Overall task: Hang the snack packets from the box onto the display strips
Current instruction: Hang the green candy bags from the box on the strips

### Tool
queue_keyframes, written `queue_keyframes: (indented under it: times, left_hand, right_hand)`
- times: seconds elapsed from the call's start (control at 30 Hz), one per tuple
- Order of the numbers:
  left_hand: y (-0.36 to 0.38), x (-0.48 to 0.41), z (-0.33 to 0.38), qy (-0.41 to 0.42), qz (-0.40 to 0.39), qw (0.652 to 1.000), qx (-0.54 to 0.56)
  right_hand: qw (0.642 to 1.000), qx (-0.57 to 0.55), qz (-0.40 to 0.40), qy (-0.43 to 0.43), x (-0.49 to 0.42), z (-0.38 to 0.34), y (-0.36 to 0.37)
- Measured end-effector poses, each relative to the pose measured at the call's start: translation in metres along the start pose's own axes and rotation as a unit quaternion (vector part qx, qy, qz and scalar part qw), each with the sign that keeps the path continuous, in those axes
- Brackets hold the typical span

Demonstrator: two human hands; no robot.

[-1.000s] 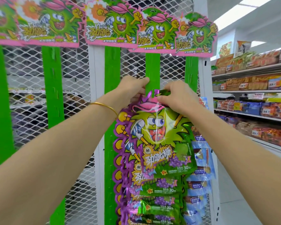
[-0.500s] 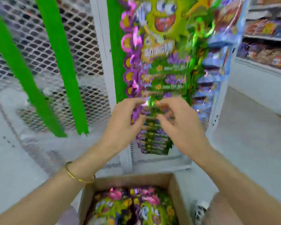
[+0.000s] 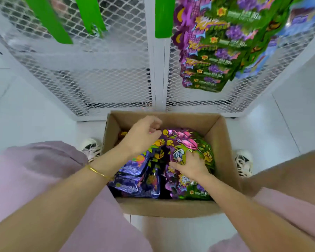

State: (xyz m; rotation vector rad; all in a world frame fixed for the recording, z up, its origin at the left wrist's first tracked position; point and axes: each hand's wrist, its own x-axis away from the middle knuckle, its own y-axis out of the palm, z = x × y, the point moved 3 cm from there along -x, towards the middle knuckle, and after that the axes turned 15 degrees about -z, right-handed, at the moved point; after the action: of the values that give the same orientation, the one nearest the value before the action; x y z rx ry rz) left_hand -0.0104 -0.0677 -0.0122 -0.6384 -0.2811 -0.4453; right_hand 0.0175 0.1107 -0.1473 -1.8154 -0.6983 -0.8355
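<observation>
An open cardboard box (image 3: 171, 208) stands on the floor below the rack, holding two stacks of snack packets. My right hand (image 3: 190, 165) rests on the top green-and-purple packet (image 3: 182, 142) of the right stack, fingers spread over it. My left hand (image 3: 144, 135), with a gold bangle on its wrist, hovers over the back left of the box with loosely curled fingers, holding nothing. The left stack holds blue-purple packets (image 3: 138, 177). A column of hung packets (image 3: 216, 51) dangles from a strip at the upper right. Bare green strips (image 3: 163, 17) (image 3: 49, 20) hang beside it.
The white mesh rack (image 3: 107, 70) rises directly behind the box, with a white post (image 3: 159, 73) in the middle. My knees in pink cloth (image 3: 44, 170) and my shoes (image 3: 92, 148) (image 3: 243, 162) flank the box. White floor lies around it.
My hands left the hung packets on the strip and came down into the box. The view dropped from the strip tops to the box on the floor.
</observation>
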Motion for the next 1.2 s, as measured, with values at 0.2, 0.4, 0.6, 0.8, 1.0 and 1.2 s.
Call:
queue_keyframes:
  times: [0.2,0.4,0.6,0.8,1.0,1.2]
  left_hand:
    - [-0.001,-0.001,0.003,-0.008,-0.008,1.000,0.009]
    - [0.004,-0.003,0.006,-0.017,-0.018,0.999,0.035]
    - [0.015,-0.007,0.006,-0.059,-0.065,0.980,0.178]
    - [0.036,-0.007,0.027,-0.050,-0.168,0.869,0.463]
    - [0.006,-0.006,0.044,-0.018,-0.009,0.913,0.408]
    - [-0.051,0.030,0.082,0.021,-0.005,0.941,0.337]
  right_hand:
    - [0.999,0.037,0.017,-0.019,0.000,-0.011,-0.009]
    - [0.984,0.164,0.062,-0.034,0.013,-0.019,-0.018]
    - [0.970,0.201,0.132,-0.018,0.044,-0.018,-0.055]
    - [0.915,0.231,0.305,-0.123,0.104,-0.056,-0.072]
    - [0.926,0.164,0.247,-0.234,0.134,-0.070,-0.076]
    - [0.866,-0.040,0.399,-0.298,0.192,-0.061,-0.157]
